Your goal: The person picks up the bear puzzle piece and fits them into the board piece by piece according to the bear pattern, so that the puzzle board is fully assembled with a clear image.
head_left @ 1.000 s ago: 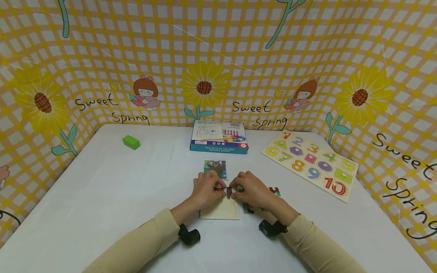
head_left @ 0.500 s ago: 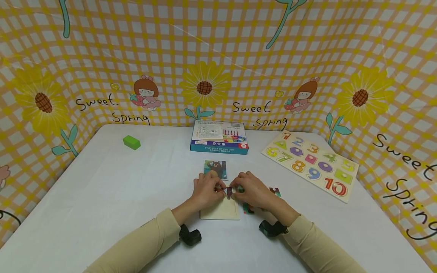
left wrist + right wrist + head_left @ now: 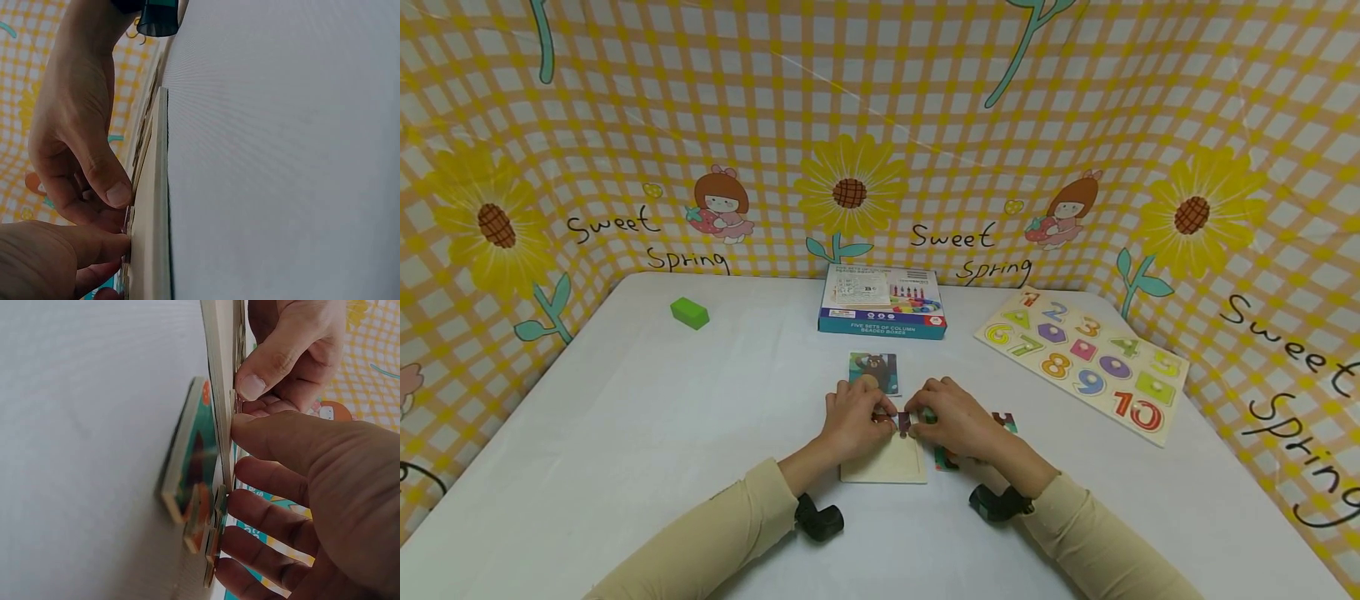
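A wooden puzzle tray (image 3: 883, 468) lies in front of the person, its near part bare. At its far part sits a dark brown puzzle piece (image 3: 904, 423) between the two hands. The left hand (image 3: 854, 421) pinches at the piece's left side with thumb and forefinger. From the right, the right hand (image 3: 955, 418) pinches the piece; in the right wrist view its thumb (image 3: 250, 428) is at the tray's edge and the other fingers spread behind. Fingers hide much of the tray's far part. Beyond the left hand lies a bear picture card (image 3: 880, 367).
Loose puzzle pieces (image 3: 194, 456) lie beside the tray, partly under the right hand; another piece (image 3: 1004, 419) shows past that wrist. Farther back are a beaded-column box (image 3: 882, 325), a number board (image 3: 1082, 358) and a green block (image 3: 689, 312).
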`<move>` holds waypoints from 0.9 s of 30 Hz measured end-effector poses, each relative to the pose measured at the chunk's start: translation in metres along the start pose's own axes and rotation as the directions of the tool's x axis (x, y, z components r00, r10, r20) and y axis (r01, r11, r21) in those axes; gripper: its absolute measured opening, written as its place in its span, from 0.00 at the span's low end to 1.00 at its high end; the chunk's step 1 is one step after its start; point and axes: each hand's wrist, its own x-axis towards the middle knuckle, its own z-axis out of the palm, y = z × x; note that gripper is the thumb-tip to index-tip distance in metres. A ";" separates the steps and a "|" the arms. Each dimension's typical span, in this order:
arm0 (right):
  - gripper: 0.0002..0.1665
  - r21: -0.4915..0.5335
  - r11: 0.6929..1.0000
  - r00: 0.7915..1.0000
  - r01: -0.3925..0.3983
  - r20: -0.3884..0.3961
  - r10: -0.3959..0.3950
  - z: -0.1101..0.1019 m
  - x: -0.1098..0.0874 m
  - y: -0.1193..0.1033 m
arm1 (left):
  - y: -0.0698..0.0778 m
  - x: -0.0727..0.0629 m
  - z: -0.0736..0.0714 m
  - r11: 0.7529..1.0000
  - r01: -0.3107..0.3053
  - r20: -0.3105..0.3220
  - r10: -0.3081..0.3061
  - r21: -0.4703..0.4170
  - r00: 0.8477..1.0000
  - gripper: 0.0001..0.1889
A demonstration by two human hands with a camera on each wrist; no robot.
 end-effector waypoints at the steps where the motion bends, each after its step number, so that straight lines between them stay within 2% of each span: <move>1: 0.16 -0.003 1.000 1.000 0.005 -0.005 -0.005 0.000 0.000 0.000 | 0.000 0.000 0.000 1.000 0.001 0.000 -0.001 0.001 1.000 0.05; 18: 0.15 0.006 1.000 1.000 0.023 -0.009 -0.023 0.000 -0.001 0.002 | 0.003 -0.002 -0.001 1.000 0.003 -0.004 -0.003 -0.002 1.000 0.05; 27: 0.15 -0.003 1.000 1.000 0.014 -0.006 -0.014 0.001 0.000 0.002 | 0.002 -0.008 -0.016 0.999 0.030 -0.029 -0.031 -0.036 0.999 0.06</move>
